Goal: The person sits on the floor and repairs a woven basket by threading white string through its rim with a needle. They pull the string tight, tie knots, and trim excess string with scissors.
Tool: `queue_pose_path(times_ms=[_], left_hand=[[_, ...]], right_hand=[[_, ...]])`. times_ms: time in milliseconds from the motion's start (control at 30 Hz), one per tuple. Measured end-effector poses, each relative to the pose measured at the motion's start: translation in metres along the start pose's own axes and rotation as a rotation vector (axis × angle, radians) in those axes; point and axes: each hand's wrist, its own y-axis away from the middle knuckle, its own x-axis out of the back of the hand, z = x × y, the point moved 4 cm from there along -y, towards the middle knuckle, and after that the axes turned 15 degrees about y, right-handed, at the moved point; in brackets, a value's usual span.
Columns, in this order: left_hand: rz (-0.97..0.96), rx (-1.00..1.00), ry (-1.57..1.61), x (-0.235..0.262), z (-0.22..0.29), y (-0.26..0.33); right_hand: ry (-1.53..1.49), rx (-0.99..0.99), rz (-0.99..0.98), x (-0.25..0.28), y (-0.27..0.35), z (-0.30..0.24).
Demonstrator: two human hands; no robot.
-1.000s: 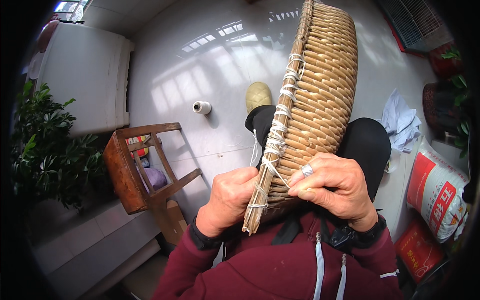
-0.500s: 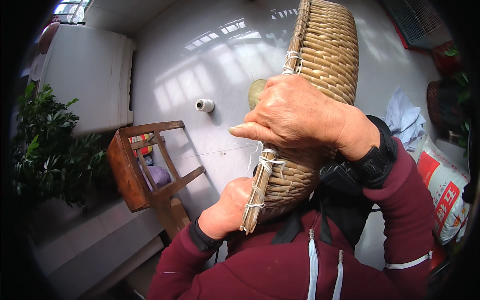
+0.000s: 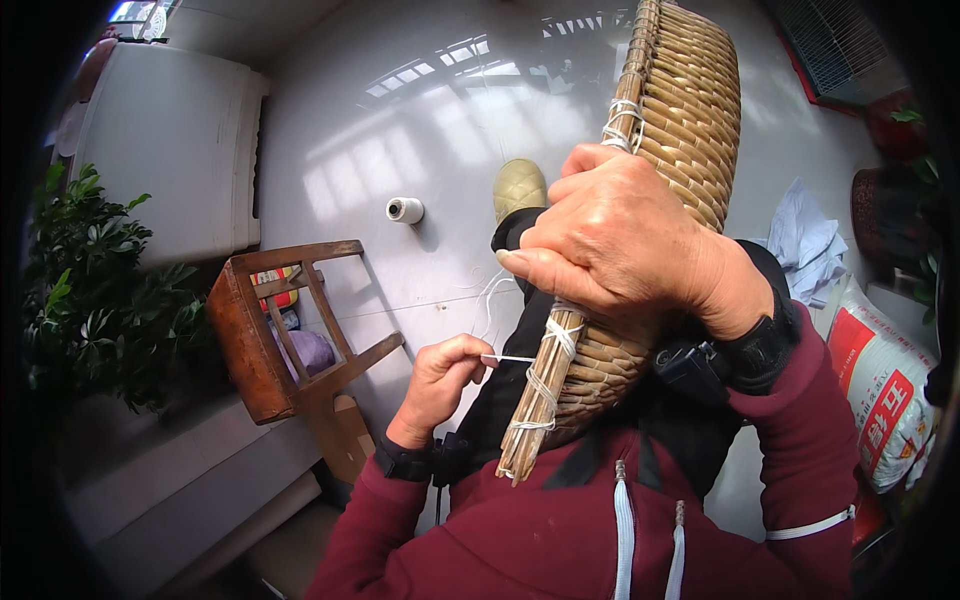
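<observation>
A woven straw basket [image 3: 690, 110] stands tilted on its side across my lap. White string [image 3: 548, 372] wraps its rim of bundled thin sticks in several spots. My right hand [image 3: 620, 230] is closed over the rim near its middle, thumb pointing left; the fingers on the inner side are hidden. Left of the rim's near end, my left hand [image 3: 440, 385] pinches the white string between thumb and forefinger, and a short length runs taut from there to the rim. Loose string loops hang just beyond that hand.
A white thread spool [image 3: 405, 210] stands on the pale floor. To the left are an overturned wooden stool [image 3: 250, 345], a leafy plant [image 3: 95, 290] and a white cabinet [image 3: 170, 150]. Crumpled pale cloth [image 3: 805, 240] and a white-and-red sack [image 3: 880, 385] lie at right.
My left hand has come out from beside the basket's near end and moved left, drawing the string taut. The basket and my right hand have shifted slightly right.
</observation>
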Motion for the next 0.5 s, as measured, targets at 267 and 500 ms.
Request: queue_pose_path(times_ms=[267, 500], left_hand=[[-0.224, 0.643, -0.076, 0.006, 0.025, 0.009], [0.011, -0.061, 1.653, -0.029, 0.047, -0.015]], right_hand=[[-0.053, -0.097, 0.05, 0.015, 0.012, 0.0], [0.02, -0.09, 0.07, 0.014, 0.011, -0.001]])
